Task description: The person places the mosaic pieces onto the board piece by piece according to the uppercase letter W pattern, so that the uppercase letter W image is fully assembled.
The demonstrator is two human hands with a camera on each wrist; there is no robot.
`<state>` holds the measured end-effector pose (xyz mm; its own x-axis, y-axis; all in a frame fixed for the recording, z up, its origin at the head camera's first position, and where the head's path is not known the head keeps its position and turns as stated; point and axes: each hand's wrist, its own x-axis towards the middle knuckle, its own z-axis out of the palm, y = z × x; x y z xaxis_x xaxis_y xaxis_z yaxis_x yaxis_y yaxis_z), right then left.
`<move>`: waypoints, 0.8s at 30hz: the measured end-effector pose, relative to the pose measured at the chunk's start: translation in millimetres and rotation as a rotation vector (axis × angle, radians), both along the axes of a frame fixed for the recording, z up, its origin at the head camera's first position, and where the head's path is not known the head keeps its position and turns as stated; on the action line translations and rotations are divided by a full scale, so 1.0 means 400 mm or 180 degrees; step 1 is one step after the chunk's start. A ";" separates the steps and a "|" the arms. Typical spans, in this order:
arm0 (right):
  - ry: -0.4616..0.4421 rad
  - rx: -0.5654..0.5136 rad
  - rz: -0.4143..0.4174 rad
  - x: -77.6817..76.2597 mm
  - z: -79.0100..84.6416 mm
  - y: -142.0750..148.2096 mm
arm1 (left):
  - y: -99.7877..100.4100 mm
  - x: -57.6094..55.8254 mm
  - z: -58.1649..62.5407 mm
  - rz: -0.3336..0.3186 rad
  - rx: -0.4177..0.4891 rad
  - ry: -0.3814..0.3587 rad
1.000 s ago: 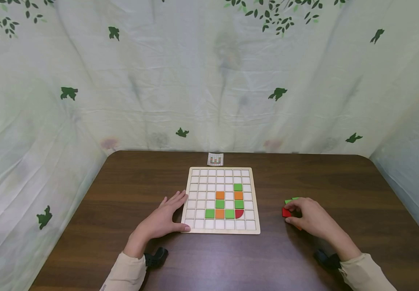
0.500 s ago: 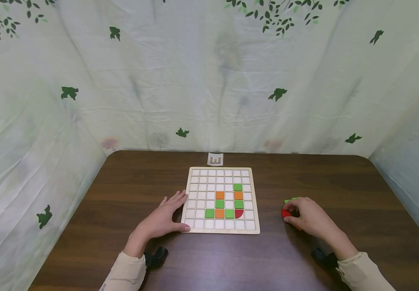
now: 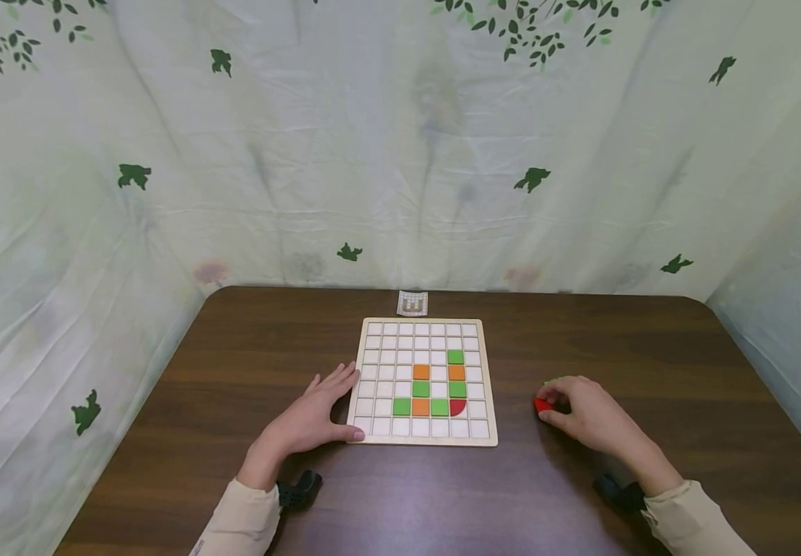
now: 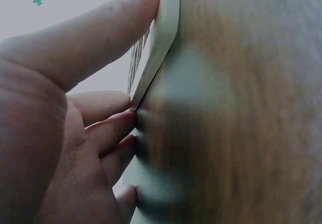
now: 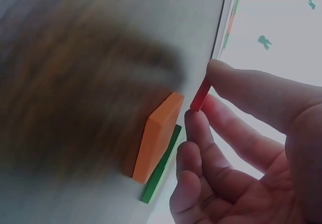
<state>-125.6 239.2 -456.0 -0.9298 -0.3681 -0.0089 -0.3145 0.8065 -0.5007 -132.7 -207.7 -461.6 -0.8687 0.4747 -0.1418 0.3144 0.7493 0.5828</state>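
My left hand [image 3: 317,413] rests against the left side of a pale wooden grid board [image 3: 428,442], its thumb at the near left corner and its fingers along the edge. In the left wrist view the fingertips sit right at the board's rim [image 4: 160,45]. My right hand [image 3: 595,413], to the right of the board, pinches a small red tile [image 5: 201,95] between thumb and fingers. Below that hand, in the right wrist view, lie an orange tile [image 5: 158,138] and a green tile [image 5: 160,171]. The head view shows only a sliver of green beyond the fingers.
Green tiles [image 3: 402,407], orange tiles [image 3: 422,372] and a red quarter-circle tile [image 3: 457,407] fill several of the board's white squares. Behind the board lies a small printed card [image 3: 412,303]. A pale curtain [image 3: 400,154] hangs beyond the far edge of the brown table [image 3: 289,324].
My right hand has shifted slightly left with the red tile pinched in it. The orange edge seen beneath it earlier in the head view is now hidden. My left hand stays put.
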 end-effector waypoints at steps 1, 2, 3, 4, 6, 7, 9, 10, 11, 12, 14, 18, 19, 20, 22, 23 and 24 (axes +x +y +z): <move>0.0012 0.0001 -0.0005 0.000 0.001 -0.002 | 0.000 0.000 0.000 0.0002 0.0001 -0.0002; 0.0026 -0.0004 0.0007 -0.001 0.003 -0.004 | 0.000 -0.001 -0.001 0.0011 -0.0007 -0.0010; 0.0034 -0.0012 0.0014 -0.002 0.004 -0.007 | 0.000 -0.001 -0.001 0.0010 0.0000 -0.0004; 0.0040 -0.0017 0.0014 -0.002 0.007 -0.010 | 0.000 0.000 0.000 0.0011 0.0000 -0.0008; 0.0058 -0.0021 0.0021 -0.003 0.010 -0.018 | 0.000 0.000 0.000 0.0016 0.0002 -0.0016; 0.0070 -0.0025 0.0028 -0.003 0.013 -0.022 | 0.001 0.000 -0.001 0.0017 0.0004 -0.0020; 0.0084 -0.0040 0.0029 -0.004 0.017 -0.031 | 0.000 0.000 -0.002 0.0015 0.0011 -0.0013; 0.0093 -0.0049 0.0031 -0.005 0.019 -0.036 | 0.001 0.000 -0.002 0.0013 0.0015 -0.0013; 0.0108 -0.0057 0.0045 -0.005 0.021 -0.041 | 0.000 0.000 -0.003 0.0013 0.0016 -0.0007; 0.0117 -0.0069 0.0051 -0.006 0.022 -0.046 | 0.000 0.000 -0.002 0.0015 0.0021 -0.0004; 0.0137 -0.0086 0.0075 -0.007 0.024 -0.056 | 0.000 -0.001 -0.003 0.0014 0.0025 -0.0004; 0.0196 -0.0097 0.0135 -0.011 0.023 -0.075 | 0.000 0.000 -0.002 0.0017 0.0041 -0.0020; 0.0190 -0.0086 0.0135 -0.012 0.023 -0.081 | 0.000 0.000 -0.003 0.0013 0.0045 -0.0020; 0.0190 -0.0091 0.0147 -0.014 0.022 -0.086 | 0.000 0.000 -0.002 0.0010 0.0049 -0.0022; 0.0189 -0.0109 0.0170 -0.016 0.022 -0.097 | 0.000 0.000 -0.001 0.0015 0.0047 -0.0028; 0.0178 -0.0113 0.0177 -0.018 0.022 -0.102 | 0.000 0.000 -0.001 0.0014 0.0045 -0.0024; 0.0157 -0.0121 0.0184 -0.019 0.022 -0.108 | 0.000 0.000 -0.001 0.0016 0.0042 -0.0025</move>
<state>-133.1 195.9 -447.0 -0.9059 -0.4204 0.0515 -0.3851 0.7670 -0.5133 -132.7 -207.5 -461.9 -0.8699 0.4723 -0.1422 0.3062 0.7430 0.5951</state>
